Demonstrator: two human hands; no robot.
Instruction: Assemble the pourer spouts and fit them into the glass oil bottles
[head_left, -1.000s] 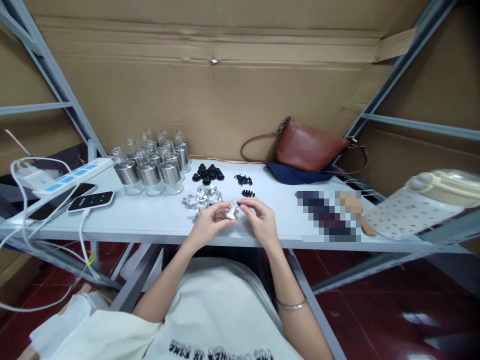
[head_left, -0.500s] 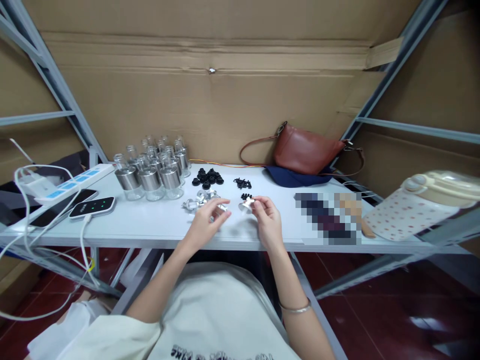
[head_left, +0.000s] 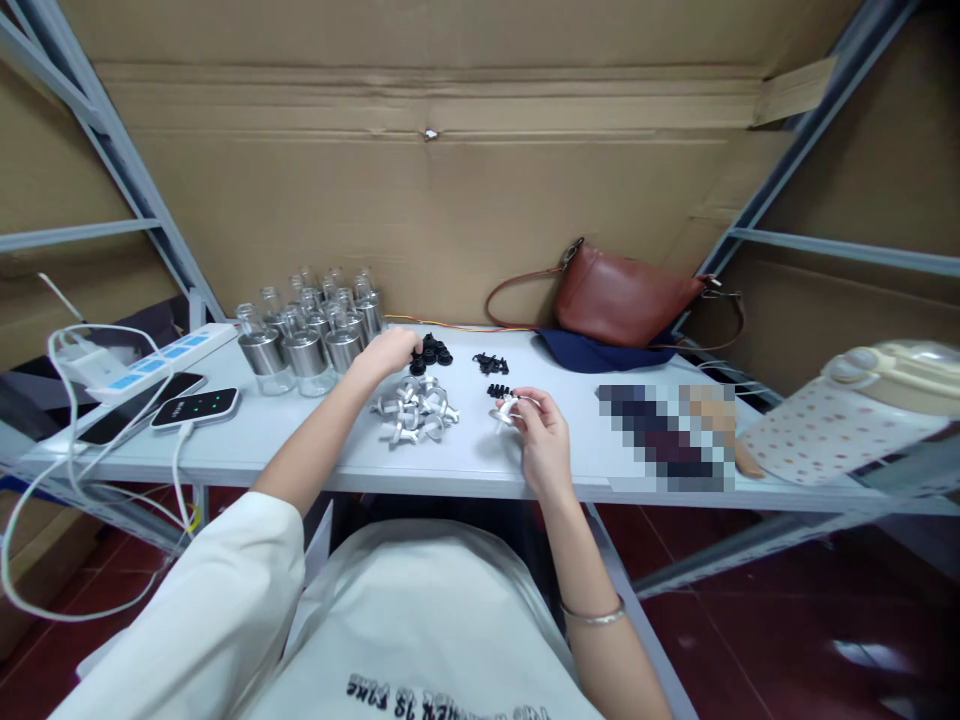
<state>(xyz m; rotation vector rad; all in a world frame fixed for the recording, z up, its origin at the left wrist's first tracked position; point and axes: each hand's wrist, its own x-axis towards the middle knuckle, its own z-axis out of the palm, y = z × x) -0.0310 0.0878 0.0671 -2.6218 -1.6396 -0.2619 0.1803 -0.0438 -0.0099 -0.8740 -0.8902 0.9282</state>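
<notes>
My left hand (head_left: pixel 393 352) reaches over the left side of a pile of round black plastic stoppers (head_left: pixel 435 352). Its fingers are bent down and closed together there; whether a stopper is between them is hidden. Near the front edge, my right hand (head_left: pixel 545 437) pinches a small shiny silver pourer spout (head_left: pixel 504 413) with a flared base, held just above the table. Several more silver spouts (head_left: pixel 417 410) lie heaped between my two arms. Just beyond my right fingertips sits a short row of tiny black parts (head_left: pixel 498 391), and behind it a small heap of thin black pieces (head_left: pixel 490 364).
Glass bottles with steel sleeves (head_left: pixel 306 352) stand grouped at the back left. A power strip (head_left: pixel 161 360), a phone-like device (head_left: pixel 196 409) and white cables lie left. A brown handbag (head_left: pixel 626 297) rests on a dark blue cap (head_left: pixel 592 353); a dotted flask (head_left: pixel 840 425) is far right.
My left hand has left the silver spouts and moved back and left to the black stoppers, uncovering the silver heap. The right hand still holds its spout, now tilted differently.
</notes>
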